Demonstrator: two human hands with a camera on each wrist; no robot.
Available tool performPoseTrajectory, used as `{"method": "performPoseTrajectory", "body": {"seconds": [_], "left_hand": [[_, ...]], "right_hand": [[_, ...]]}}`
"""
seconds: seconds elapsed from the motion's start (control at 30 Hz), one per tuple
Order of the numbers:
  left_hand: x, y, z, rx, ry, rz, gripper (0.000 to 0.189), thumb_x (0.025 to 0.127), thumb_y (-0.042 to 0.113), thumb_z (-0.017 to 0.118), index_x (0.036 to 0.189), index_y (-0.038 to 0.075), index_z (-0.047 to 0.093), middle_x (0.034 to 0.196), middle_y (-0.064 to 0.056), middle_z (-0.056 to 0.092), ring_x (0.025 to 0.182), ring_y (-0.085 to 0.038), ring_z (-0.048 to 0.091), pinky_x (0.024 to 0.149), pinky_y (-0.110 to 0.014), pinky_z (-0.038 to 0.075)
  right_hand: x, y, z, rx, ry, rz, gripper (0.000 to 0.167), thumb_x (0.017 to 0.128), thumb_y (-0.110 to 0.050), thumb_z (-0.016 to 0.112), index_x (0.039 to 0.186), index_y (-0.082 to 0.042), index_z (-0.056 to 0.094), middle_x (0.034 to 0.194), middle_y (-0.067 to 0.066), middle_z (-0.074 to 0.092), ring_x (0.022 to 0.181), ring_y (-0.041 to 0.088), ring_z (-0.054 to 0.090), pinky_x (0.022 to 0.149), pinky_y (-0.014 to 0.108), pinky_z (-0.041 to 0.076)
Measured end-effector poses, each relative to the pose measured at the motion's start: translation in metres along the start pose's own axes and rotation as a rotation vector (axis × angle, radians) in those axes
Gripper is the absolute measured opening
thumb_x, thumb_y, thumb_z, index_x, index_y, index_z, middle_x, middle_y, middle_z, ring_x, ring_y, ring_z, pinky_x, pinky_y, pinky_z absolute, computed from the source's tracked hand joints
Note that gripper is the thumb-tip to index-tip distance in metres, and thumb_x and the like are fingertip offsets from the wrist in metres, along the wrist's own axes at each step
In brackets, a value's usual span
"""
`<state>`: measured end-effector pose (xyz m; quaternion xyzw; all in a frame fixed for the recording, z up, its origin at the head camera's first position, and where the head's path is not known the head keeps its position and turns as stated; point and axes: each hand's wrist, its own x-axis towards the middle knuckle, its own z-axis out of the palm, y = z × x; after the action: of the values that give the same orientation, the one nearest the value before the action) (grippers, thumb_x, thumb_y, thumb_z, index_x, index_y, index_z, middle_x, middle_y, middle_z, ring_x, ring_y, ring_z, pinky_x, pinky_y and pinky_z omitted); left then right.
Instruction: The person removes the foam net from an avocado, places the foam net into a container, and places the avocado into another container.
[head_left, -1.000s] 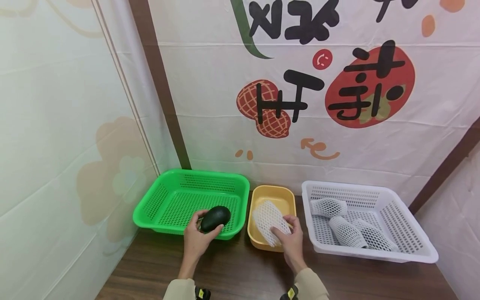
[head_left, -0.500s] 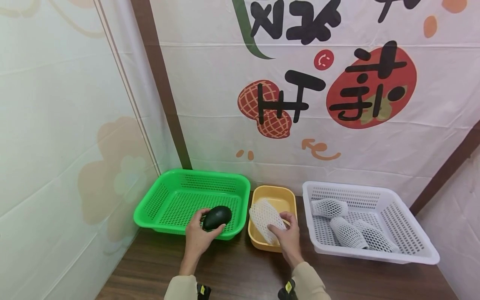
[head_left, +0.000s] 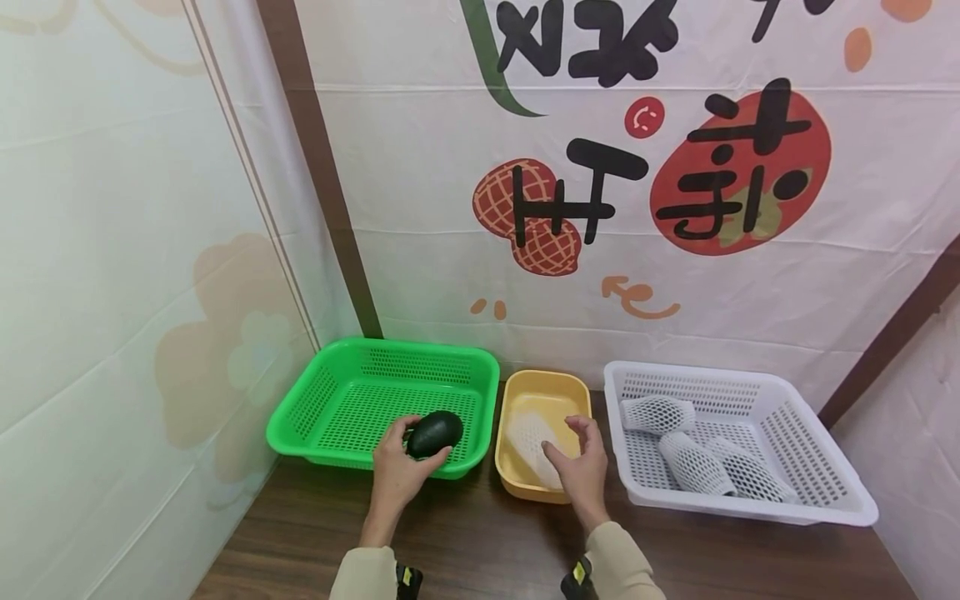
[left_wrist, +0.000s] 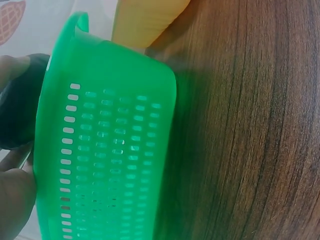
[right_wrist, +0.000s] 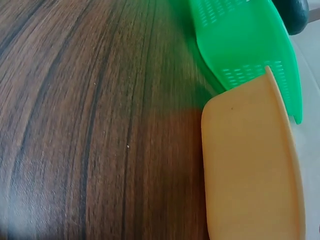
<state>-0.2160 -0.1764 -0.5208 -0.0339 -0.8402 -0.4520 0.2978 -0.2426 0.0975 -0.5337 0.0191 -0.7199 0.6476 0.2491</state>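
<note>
My left hand (head_left: 401,467) grips a dark, smooth oval fruit (head_left: 436,434) that looks like an avocado, above the front right part of the green basket (head_left: 300,446). In the left wrist view the dark fruit (left_wrist: 22,102) shows behind the basket's rim, between thumb and fingers. My right hand (head_left: 587,468) hovers over the front right of the yellow bin (head_left: 543,382), thumb and fingers spread apart. Just left of its thumb, a white foam net sleeve (head_left: 531,442) lies or drops inside the bin, slightly blurred. The right wrist view shows the bin's side (right_wrist: 250,165) but no hand.
At the right stands a white basket (head_left: 825,479) with several foam net sleeves (head_left: 696,467) in it; whether they hold anything is unclear. The containers stand in a row on a dark wooden table (head_left: 495,550), against a printed cloth wall (head_left: 420,275).
The right hand has let go of the foam net sleeve, which is now lower in the yellow bin; its fingers have spread. The left hand keeps its hold on the avocado, almost still.
</note>
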Motion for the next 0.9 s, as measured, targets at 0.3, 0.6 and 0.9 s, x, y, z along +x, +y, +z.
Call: {"method": "performPoseTrajectory", "body": {"seconds": [0.3, 0.6, 0.9], "left_hand": [[0.001, 0.004, 0.0, 0.005, -0.028, -0.013, 0.06, 0.064, 0.019, 0.092, 0.114, 0.005, 0.062, 0.108, -0.011, 0.06, 0.092, -0.026, 0.057, 0.07, -0.044, 0.052], [0.0, 0.002, -0.002, -0.222, -0.023, -0.153, 0.052, 0.072, 0.012, 0.088, 0.117, 0.008, 0.061, 0.11, -0.007, 0.061, 0.101, -0.023, 0.061, 0.089, -0.034, 0.054], [0.002, 0.025, -0.019, -0.376, -0.024, -0.17, 0.052, 0.076, 0.001, 0.083, 0.121, -0.002, 0.057, 0.114, -0.016, 0.061, 0.103, -0.02, 0.06, 0.09, -0.026, 0.051]], "right_hand": [[-0.001, -0.022, -0.009, 0.071, 0.021, 0.076, 0.047, 0.072, 0.013, 0.077, 0.112, 0.009, 0.053, 0.115, 0.023, 0.056, 0.116, 0.033, 0.051, 0.109, 0.048, 0.033], [-0.003, -0.036, -0.03, 0.221, -0.01, 0.072, 0.052, 0.073, 0.019, 0.074, 0.117, 0.012, 0.047, 0.116, 0.02, 0.054, 0.116, 0.034, 0.051, 0.106, 0.034, 0.04], [0.004, -0.036, -0.055, 0.111, -0.074, -0.01, 0.055, 0.073, 0.011, 0.079, 0.119, 0.005, 0.049, 0.116, 0.017, 0.056, 0.11, 0.029, 0.055, 0.097, 0.029, 0.048]]}}
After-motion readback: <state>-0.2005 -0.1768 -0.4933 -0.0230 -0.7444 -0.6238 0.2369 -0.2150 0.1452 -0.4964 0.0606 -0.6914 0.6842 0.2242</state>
